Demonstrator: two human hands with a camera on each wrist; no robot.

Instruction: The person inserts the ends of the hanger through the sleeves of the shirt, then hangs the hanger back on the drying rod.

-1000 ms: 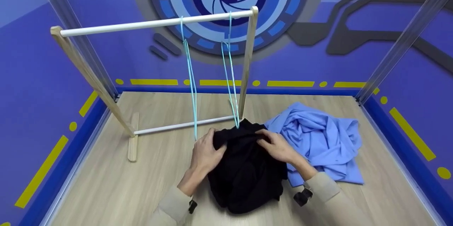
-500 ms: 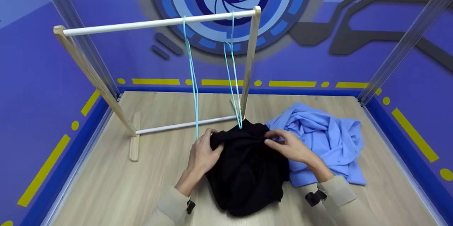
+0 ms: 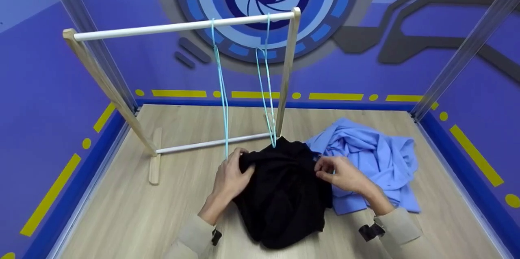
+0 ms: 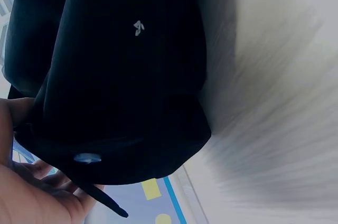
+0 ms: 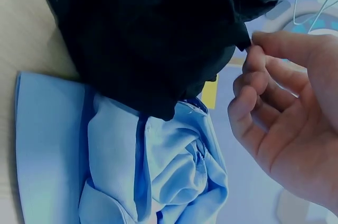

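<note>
A bunched black garment (image 3: 284,202) is in the middle of the wooden surface in the head view. My left hand (image 3: 230,178) grips its upper left edge, the thumb on the near side and the fingers mostly hidden behind the cloth. At the garment's right side, my right hand (image 3: 341,173) pinches a bit of the black cloth between thumb and index finger, as the right wrist view shows. A small white mark (image 4: 138,27) shows on the cloth in the left wrist view. Just to the right lies a crumpled light blue garment (image 3: 373,161), partly covered by the black one.
Behind the black garment stands a rack with a white top rail (image 3: 162,29) and wooden posts. Two light blue wire hangers, one at the left (image 3: 223,96) and one at the right (image 3: 267,88), hang from it. The right hanger's lower end meets the black cloth in view.
My right hand has moved right and slightly down along the black garment's upper edge, away from my left hand. The left hand has kept its grip with little movement.
</note>
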